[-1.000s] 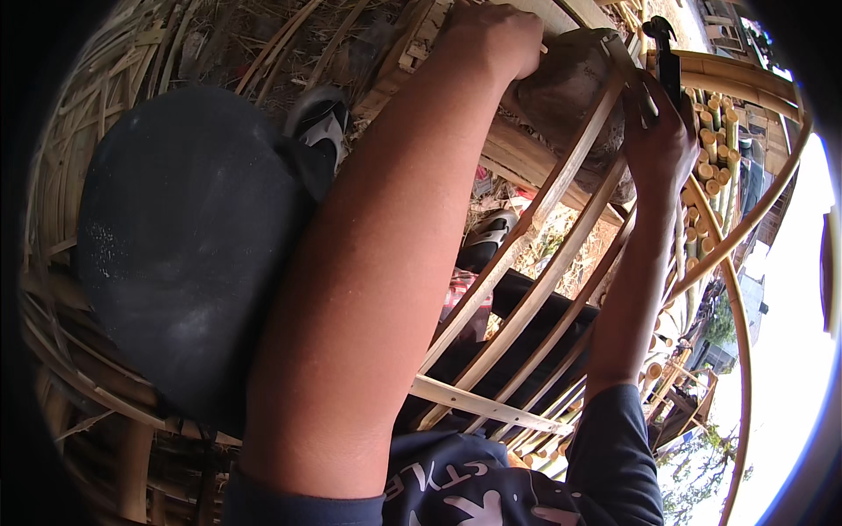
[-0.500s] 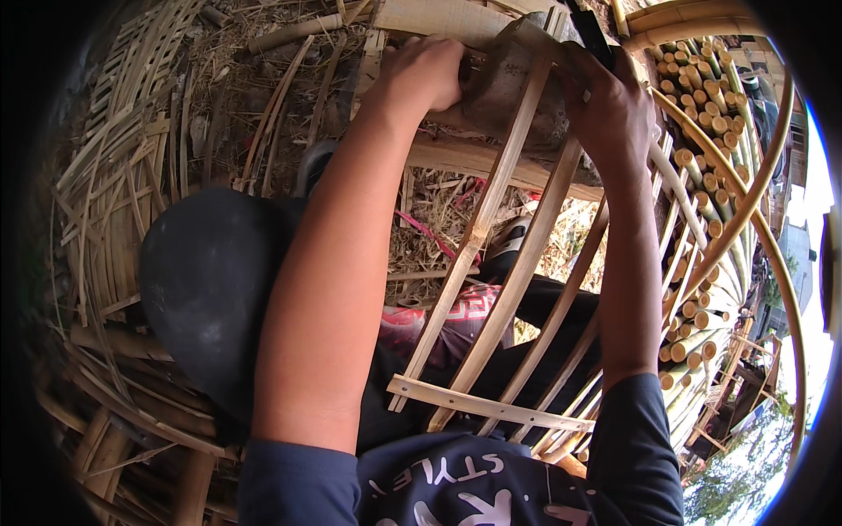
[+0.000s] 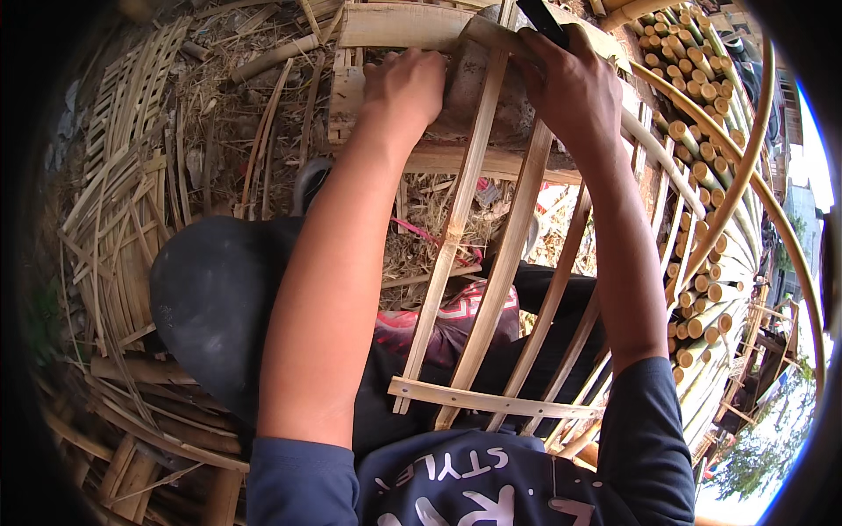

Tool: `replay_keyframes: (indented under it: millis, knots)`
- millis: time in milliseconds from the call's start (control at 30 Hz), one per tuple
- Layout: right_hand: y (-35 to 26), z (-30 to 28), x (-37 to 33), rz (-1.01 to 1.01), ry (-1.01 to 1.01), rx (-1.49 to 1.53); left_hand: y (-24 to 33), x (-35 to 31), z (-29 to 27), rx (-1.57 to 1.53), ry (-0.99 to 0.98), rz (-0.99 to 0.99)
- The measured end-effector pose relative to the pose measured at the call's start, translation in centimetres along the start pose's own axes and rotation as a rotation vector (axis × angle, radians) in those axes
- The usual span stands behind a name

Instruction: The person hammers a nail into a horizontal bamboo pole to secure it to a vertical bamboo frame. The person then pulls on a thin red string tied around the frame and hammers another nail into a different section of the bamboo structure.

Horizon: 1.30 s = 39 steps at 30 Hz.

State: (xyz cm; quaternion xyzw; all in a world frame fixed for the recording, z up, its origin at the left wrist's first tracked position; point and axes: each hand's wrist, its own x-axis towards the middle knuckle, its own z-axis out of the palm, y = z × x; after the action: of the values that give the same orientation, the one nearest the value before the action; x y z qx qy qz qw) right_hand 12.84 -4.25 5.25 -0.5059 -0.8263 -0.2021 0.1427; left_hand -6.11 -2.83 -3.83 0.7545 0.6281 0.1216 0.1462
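Note:
My left hand is closed, its fingers curled down at a wooden plank beside a grey stone; whatever is in them is hidden. Farther right, my right hand is closed at the top of a frame of bamboo slats. A black, straight-edged tool sticks out from its fingers; its kind is unclear. The frame slants down toward my lap, where a nailed crosspiece joins the slats. One slat passes over the stone, between my hands.
A thick wooden plank lies under the work at the far side. Cut bamboo poles are stacked at right, with long bent bamboo strips before them. Woven bamboo stands at left, above scattered shavings. My dark-clothed knee sticks out left.
Both hands and the upper end of the slat frame appear shifted left in the view, as does the black tool. The stone and plank have shifted the same way, so the view itself has turned.

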Motion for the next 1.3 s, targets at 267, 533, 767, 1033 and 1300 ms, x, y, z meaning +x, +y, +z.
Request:
replay_keyframes:
  millis: [267, 533, 767, 1033, 1300]
  knots:
    - [-1.0, -4.0, 1.0, 0.036, -0.131, -0.001, 1.3, -3.0, -2.0, 0.01, 0.155, 0.065]
    - [-2.2, -10.1, 0.8, -0.038, -0.043, 0.096, 0.3, -4.5, -5.7, 0.01, 0.183, -0.035]
    - [-0.4, -17.9, -2.7, 0.146, -0.004, 0.367, 1.8, -2.5, -12.4, -0.725, 0.448, -0.099]
    - [6.0, -20.2, -6.6, 0.308, -0.058, 0.667, 10.4, -0.2, -14.6, -0.884, 0.45, 0.142]
    - [10.6, -17.9, -8.4, 0.396, -0.095, 0.746, 12.9, 3.4, -12.3, -0.709, 0.38, 0.208]
